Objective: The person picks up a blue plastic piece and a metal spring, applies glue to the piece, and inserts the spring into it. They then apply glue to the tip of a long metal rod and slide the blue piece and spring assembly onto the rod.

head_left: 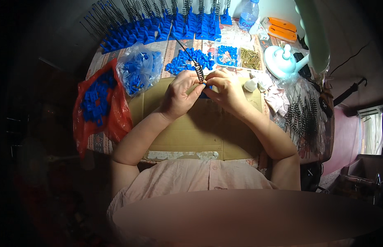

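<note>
Over the cardboard sheet [179,131] my two hands meet at a black coil spring with a long straight rod [199,72]. Its rod slants up to the far left. My left hand [181,95] pinches the spring's lower end between thumb and fingers. Close against it, my right hand [228,91] is closed with its fingertips at the same spot. A blue plastic piece [204,93] shows partly beneath the fingertips, mostly hidden by them; which hand bears it I cannot tell. Beyond the hands lies a pile of small blue plastic parts [190,61].
Rows of blue bases with upright springs [162,29] line the back. A red bag [120,119] and a clear bag [139,68] of blue parts lie left. A tray [240,57] holds screws; a small white bottle [250,85], loose springs [300,117] and a lamp [282,61] are right.
</note>
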### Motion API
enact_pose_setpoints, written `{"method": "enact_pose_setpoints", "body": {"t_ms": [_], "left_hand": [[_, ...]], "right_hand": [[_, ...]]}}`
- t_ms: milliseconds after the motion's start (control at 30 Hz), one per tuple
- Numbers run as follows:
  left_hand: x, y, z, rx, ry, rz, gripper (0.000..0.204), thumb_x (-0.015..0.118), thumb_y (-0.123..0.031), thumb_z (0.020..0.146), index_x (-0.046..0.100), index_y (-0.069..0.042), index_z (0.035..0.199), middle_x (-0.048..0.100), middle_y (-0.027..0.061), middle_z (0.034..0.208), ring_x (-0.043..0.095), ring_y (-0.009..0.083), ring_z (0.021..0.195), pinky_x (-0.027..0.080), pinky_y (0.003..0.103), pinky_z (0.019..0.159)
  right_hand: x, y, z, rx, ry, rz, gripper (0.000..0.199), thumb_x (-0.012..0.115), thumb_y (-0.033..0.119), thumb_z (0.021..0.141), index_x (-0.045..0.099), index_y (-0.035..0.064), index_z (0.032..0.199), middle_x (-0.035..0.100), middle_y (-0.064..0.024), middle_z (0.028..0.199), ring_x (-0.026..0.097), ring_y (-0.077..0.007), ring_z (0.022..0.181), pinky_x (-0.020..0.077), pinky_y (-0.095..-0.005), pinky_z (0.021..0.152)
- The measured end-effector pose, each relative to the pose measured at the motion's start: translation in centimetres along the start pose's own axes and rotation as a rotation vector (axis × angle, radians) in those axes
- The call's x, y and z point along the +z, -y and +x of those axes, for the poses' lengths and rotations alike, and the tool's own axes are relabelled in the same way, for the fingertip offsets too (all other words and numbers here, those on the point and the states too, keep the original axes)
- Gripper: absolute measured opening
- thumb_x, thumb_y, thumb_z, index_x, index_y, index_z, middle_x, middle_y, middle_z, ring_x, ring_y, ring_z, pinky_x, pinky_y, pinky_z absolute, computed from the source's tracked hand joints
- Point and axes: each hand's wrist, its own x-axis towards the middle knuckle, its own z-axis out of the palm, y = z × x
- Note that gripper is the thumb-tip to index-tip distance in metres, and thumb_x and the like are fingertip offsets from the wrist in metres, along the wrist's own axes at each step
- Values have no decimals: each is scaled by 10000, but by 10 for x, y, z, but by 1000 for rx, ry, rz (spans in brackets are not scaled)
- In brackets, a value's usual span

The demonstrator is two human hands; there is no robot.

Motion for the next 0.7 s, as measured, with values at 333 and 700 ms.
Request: {"method": "enact_pose_setpoints", "body": {"t_ms": [333, 700], "left_hand": [[9, 12, -5, 60, -29, 23, 87, 675, 37, 813, 607, 7, 858, 592, 88, 860, 591, 206, 798, 479, 300, 701], [12, 17, -6, -2, 23, 27, 132, 696, 13, 799, 617, 15, 905, 633, 133, 934, 624, 287, 862, 503, 353, 758]], "right_hand": [[10, -1, -6, 86, 24, -46, 119, 771, 160, 695, 717, 107, 787, 629, -2, 883, 580, -220, 931, 407, -405, 817], [-1, -8, -9, 116, 137, -166, 119, 705, 190, 713, 721, 97, 785, 641, -49, 829, 583, -245, 928, 441, -393, 799]]}}
